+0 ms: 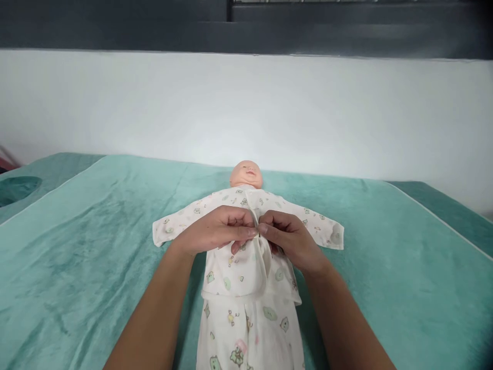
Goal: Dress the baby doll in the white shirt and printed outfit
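Note:
A baby doll point(246, 173) lies on its back with its head away from me, dressed in a white printed baby shirt point(227, 275) and matching pants point(265, 334). Both sleeves are spread out to the sides. At the shirt's front opening, my left hand point(227, 228) pinches one edge of the cloth between thumb and fingers. Close against it, my right hand point(288, 236) pinches the other edge, the fingertips of both hands nearly touching. Below them the front edges hang apart a little. Any fastener between the fingertips is too small to make out.
A teal blanket point(96, 246) with soft wrinkles covers the surface under the doll. Behind it rises a white wall point(246, 108), with a dark band point(115, 28) along the top. A dark teal oval point(17, 190) shows at the far left.

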A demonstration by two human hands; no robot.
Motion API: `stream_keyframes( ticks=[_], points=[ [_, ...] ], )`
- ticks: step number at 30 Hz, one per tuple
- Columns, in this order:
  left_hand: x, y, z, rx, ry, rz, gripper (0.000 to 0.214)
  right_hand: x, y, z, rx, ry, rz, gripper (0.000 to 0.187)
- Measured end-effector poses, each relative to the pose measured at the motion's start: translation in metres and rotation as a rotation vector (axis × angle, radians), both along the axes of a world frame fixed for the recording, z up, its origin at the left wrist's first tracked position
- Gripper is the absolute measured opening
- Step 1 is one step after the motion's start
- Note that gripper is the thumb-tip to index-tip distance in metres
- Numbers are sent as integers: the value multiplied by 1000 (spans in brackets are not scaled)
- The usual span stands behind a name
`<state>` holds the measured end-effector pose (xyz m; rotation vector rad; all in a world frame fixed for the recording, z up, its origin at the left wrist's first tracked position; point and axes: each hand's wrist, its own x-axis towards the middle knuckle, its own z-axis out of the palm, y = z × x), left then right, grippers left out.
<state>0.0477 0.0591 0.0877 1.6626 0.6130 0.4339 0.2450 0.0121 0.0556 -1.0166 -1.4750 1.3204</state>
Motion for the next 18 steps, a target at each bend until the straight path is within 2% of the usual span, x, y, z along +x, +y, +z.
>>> stream_keyframes(
  ticks=[6,11,14,18],
  points=[
    [2,1,0,-19,27,11,25,0,2,-2,7,101,51,36],
    [1,3,-4,-66,-10,52,24,2,3,-2,99,92,118,23],
    [1,3,-2,-66,12,39,26,1,1,-1,89,48,80,15],
    [1,-1,3,-5,82,46,30,-5,-2,1,42,-58,1,19]
  ],
)
